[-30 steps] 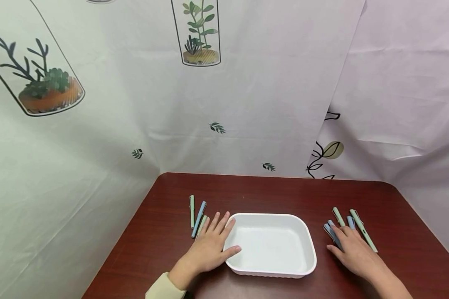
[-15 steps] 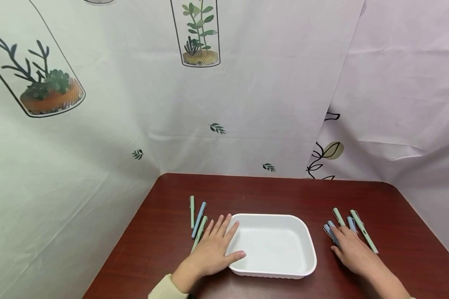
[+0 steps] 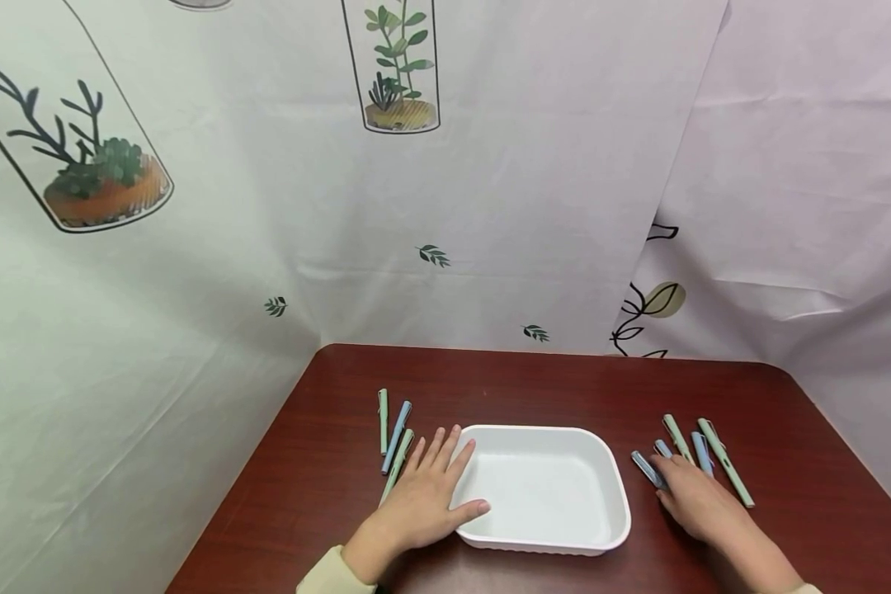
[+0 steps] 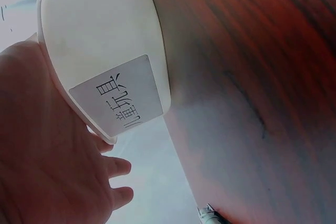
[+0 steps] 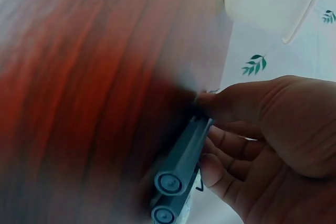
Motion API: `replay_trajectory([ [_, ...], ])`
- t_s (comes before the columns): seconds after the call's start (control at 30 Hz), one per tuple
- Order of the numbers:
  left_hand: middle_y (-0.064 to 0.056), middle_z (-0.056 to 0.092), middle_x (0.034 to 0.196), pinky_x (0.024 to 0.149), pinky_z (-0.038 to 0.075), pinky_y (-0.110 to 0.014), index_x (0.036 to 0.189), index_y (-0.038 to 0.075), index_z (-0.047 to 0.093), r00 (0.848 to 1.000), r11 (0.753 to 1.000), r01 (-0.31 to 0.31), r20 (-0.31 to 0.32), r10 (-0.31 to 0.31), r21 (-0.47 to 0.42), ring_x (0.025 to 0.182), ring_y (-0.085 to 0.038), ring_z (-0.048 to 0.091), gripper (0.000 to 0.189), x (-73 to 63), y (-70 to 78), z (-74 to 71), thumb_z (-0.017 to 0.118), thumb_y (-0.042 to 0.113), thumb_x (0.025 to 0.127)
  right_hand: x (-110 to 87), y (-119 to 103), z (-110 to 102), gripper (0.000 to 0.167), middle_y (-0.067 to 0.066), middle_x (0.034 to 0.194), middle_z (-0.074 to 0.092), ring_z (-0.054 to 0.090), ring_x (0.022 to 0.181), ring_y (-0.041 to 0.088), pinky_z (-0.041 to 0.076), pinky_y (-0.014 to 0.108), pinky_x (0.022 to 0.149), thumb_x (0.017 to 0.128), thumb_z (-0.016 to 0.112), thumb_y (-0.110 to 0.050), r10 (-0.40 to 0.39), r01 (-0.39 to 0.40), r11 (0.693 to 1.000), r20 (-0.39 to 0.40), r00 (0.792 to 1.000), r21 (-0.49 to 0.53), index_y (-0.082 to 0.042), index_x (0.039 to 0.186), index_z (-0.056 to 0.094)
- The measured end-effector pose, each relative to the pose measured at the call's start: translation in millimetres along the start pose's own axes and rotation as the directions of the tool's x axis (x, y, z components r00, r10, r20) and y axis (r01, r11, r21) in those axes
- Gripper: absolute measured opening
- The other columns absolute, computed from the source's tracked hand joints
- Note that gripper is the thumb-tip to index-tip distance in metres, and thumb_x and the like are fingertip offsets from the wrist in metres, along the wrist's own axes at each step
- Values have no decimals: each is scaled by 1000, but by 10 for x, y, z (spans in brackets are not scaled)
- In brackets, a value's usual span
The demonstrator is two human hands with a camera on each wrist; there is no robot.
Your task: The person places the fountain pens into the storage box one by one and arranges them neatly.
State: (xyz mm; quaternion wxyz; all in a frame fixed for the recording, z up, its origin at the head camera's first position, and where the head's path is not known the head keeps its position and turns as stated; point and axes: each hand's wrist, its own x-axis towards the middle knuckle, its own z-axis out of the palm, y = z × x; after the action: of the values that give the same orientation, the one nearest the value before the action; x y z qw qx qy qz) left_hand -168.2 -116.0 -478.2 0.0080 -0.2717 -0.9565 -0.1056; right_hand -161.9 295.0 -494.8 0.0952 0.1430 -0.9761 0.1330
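Note:
A white rectangular tray stands mid-table. My left hand rests on its left rim with fingers spread and straight; the left wrist view has the palm beside the tray's labelled side wall. To the right of the tray, my right hand pinches a blue pen between thumb and fingers, low over the table. Seen up close, the pen lies against the thumb, and a second pen sits right beside it. The fingers partly cover another blue pen.
Near the right hand lie two green pens and a further blue pen. Left of the tray are two more green pens and a blue one. A printed cloth hangs behind the brown table.
The right hand's fingers have drawn in, and the pinched blue pen has shifted left, apart from its neighbour. The left hand moved slightly right over the tray rim.

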Motion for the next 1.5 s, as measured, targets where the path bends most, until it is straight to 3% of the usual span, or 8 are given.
replay_trajectory([
  [0.23,-10,15,170,121,15,-61,161,17,28,1000,1000,1,3,-1,-6,155,-36,16,84,-10,10,-9,46,68,97,66,-62,-97,43,27,110,67,66,100,42,53,57,80,77,72,-5,107,-110,990,40,993,84,10,116,66],
  [0.53,-9,13,170,122,14,-60,162,18,27,1000,1000,5,10,-5,-8,156,-34,14,84,-8,8,-14,45,68,97,90,-94,-285,39,-1,90,65,55,76,10,46,29,65,85,69,-10,212,-242,925,130,969,293,4,122,64],
  [0.63,-9,13,170,122,14,-60,162,17,27,1000,1000,5,6,-5,-11,156,-34,14,85,-4,5,-12,46,68,97,91,-119,-358,41,4,96,64,57,78,11,49,26,64,91,67,-10,243,-298,859,180,953,417,6,128,59],
  [0.8,-11,15,169,121,15,-61,161,17,29,1000,1000,1,-3,-1,-8,155,-36,16,86,-10,0,-6,46,69,96,95,-177,-436,53,18,111,58,64,91,18,60,33,70,97,64,-9,274,-404,650,297,915,644,13,141,45],
  [0.9,-11,16,170,121,15,-61,161,17,29,1000,1000,0,-5,0,-4,155,-35,15,86,-9,-3,1,46,70,96,106,-213,-458,57,21,116,57,66,95,22,61,38,73,99,64,-12,280,-437,573,336,899,694,13,144,39],
  [1.0,-10,15,170,121,15,-60,162,18,28,1000,1000,-2,-3,2,9,155,-35,15,88,-4,0,5,46,72,95,122,-263,-472,58,20,116,60,66,93,20,61,38,73,99,64,-13,286,-454,530,352,891,716,13,145,39],
  [1.27,-12,15,169,121,15,-61,162,18,26,1000,1000,-8,5,8,20,155,-37,16,91,10,-4,18,47,73,94,125,-444,-449,57,10,106,61,65,87,14,60,38,73,97,64,-8,252,-427,437,348,903,792,16,142,39],
  [1.5,-11,15,170,121,15,-60,162,19,26,1000,1000,-5,3,5,31,155,-35,15,91,7,-7,6,45,75,93,202,-610,-396,57,13,105,62,67,88,22,60,38,72,97,65,-9,234,-428,424,360,903,798,15,142,39],
])
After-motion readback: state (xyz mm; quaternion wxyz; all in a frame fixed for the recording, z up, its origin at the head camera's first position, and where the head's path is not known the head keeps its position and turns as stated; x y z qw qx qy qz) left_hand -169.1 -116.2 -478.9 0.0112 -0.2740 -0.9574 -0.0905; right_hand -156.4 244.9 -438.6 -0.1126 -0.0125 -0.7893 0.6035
